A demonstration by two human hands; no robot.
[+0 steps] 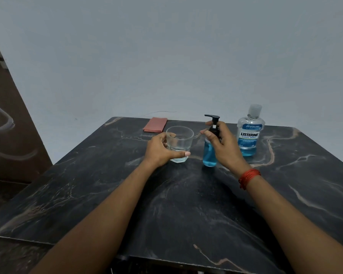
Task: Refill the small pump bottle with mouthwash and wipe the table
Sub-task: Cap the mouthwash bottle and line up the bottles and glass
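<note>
Left hand (160, 149) wraps the near-empty glass (179, 144) — right hand (224, 145) pinches the blue-filled pump bottle (210, 153).

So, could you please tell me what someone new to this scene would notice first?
Probably the blue liquids: the small pump bottle mid-table, with the right hand around its neck, and the Listerine bottle standing to its right. Next, the left hand cupping a clear glass, with a folded pink cloth behind.
</note>
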